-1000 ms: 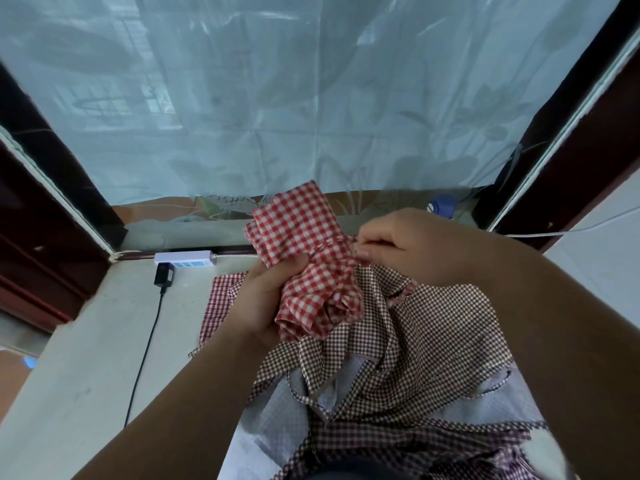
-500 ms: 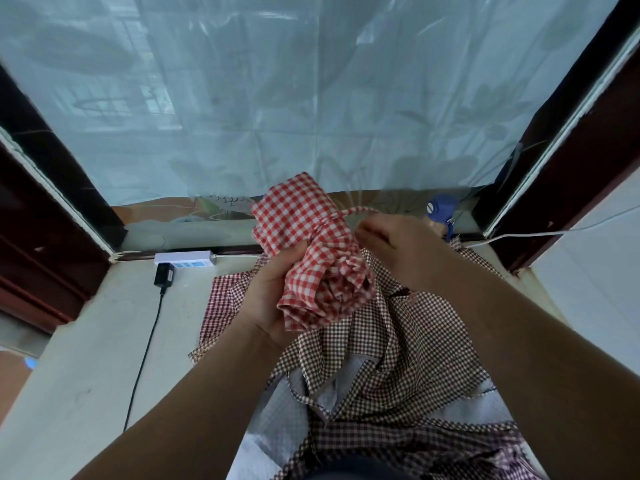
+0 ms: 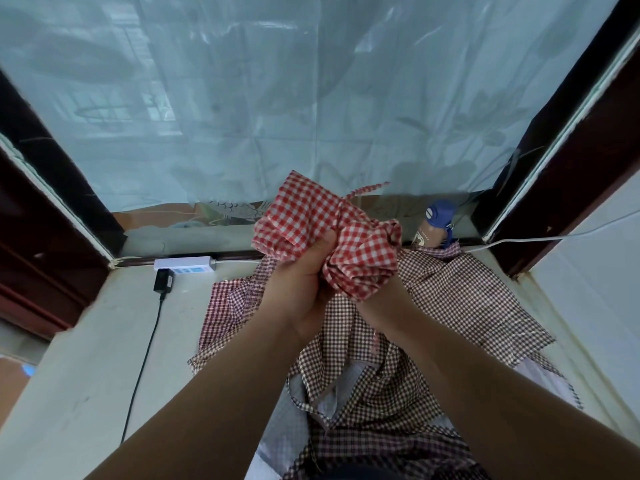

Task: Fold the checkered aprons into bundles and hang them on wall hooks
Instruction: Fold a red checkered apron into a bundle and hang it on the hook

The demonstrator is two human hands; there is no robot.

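Now right hand (image 3: 375, 297) moved under red apron bundle (image 3: 360, 251), fingers hidden, grip unclear; left hand (image 3: 304, 275) fingers (image 3: 322, 244) clamp bundle.

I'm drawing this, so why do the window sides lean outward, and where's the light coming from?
Head view: the wide-angle lens splays the dark window frame outward and stretches the forearms near the bottom edge; soft daylight comes through the pale curtain, so there are no hard shadows or glare; the red checkered apron looks sharp, its squares clear.

Soft daylight glows through the pale curtain (image 3: 311, 98); the foreground sits dimmer, the window frame (image 3: 571, 126) bows with wide-angle distortion, and focus is crisp.
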